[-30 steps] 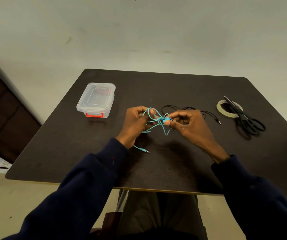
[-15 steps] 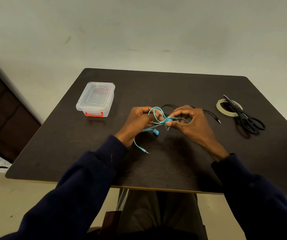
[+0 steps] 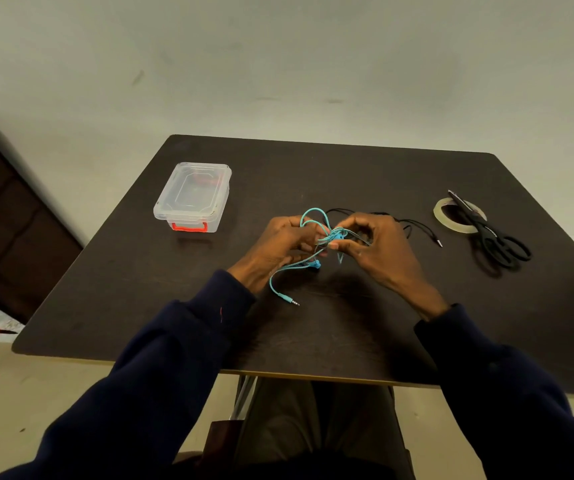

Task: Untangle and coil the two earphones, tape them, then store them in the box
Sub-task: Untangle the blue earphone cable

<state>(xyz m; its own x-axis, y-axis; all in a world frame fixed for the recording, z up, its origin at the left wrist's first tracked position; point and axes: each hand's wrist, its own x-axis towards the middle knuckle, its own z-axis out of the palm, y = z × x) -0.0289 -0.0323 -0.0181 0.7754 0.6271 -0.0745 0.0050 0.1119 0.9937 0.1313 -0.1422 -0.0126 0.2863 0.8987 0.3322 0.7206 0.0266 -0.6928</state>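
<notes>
A tangled teal earphone [image 3: 316, 225] is held above the middle of the dark table [image 3: 347, 174]. My left hand [image 3: 278, 245] grips its loops from the left, and my right hand [image 3: 373, 245] pinches the knot from the right. One teal earbud [image 3: 315, 265] hangs below my hands, and the teal plug [image 3: 290, 301] lies on the table near my left wrist. A black earphone [image 3: 413, 225] lies on the table behind my right hand, partly hidden by it. The clear box [image 3: 193, 195] with a red latch stands closed at the left.
A roll of clear tape [image 3: 443, 216] lies at the right with black scissors [image 3: 493, 233] resting across it. The table's front edge runs just above my lap. A dark piece of furniture stands at the far left.
Both hands have shifted a little away from me with the teal earphone. One earbud dropped free below my hands and still hangs there. The loops have been reworked.
</notes>
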